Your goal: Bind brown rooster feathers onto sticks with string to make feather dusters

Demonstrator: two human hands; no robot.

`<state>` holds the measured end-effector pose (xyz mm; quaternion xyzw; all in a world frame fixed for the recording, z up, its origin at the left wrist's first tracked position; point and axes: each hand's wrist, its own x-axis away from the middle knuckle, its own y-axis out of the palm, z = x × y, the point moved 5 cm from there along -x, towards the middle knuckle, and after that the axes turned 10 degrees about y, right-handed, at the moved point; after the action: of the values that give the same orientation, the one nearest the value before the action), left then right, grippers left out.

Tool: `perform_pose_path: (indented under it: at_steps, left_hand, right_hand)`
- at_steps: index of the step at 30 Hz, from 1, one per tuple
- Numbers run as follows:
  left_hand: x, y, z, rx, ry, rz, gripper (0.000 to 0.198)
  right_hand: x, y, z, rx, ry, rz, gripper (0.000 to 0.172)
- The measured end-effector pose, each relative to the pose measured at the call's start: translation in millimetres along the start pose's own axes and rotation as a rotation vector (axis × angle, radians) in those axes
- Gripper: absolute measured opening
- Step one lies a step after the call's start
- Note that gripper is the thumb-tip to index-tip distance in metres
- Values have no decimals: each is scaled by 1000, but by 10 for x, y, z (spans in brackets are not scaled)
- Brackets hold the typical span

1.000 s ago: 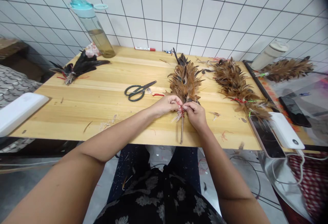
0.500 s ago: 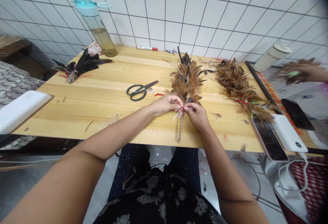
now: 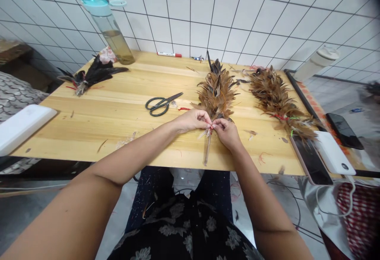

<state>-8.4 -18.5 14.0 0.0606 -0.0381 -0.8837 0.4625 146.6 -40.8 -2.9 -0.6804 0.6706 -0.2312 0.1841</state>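
Note:
A brown feather duster (image 3: 216, 91) lies on the wooden table (image 3: 118, 121), its thin stick (image 3: 207, 153) pointing toward me. Both hands meet at the base of its feathers. My left hand (image 3: 191, 120) pinches a red thread (image 3: 210, 126) wound round the stick. My right hand (image 3: 227, 132) pinches the same thread from the other side. The fingers of both hands are closed and nearly touch.
Scissors (image 3: 162, 104) lie left of the duster. A second brown feather bundle (image 3: 276, 99) lies to the right, a black one (image 3: 92, 75) at the far left. A water bottle (image 3: 111, 28) and marker (image 3: 169, 54) stand by the wall. Phone (image 3: 310, 159) and power bank (image 3: 334, 153) sit at the right edge.
My hands have stayed at the tie point with small finger movements. On the neighbouring table, another person's hand took away the feather duster that lay there.

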Motion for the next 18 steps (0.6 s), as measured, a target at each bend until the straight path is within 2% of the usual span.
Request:
perform_pose_path:
  at_steps: [8, 13, 16, 18]
  left_hand:
    - [5, 55, 17, -50, 37, -15, 18]
    - [2, 84, -27, -185, 79, 37, 17]
    - [12, 102, 8, -332, 187, 61, 11]
    - [32, 118, 71, -513, 325, 78, 8]
  right_hand:
    - [42, 0, -70, 86, -30, 12, 16]
    - [52, 6, -84, 155, -69, 31, 15]
    - [58, 12, -88, 175, -81, 22, 15]
    - [58, 15, -93, 179, -87, 9, 15]
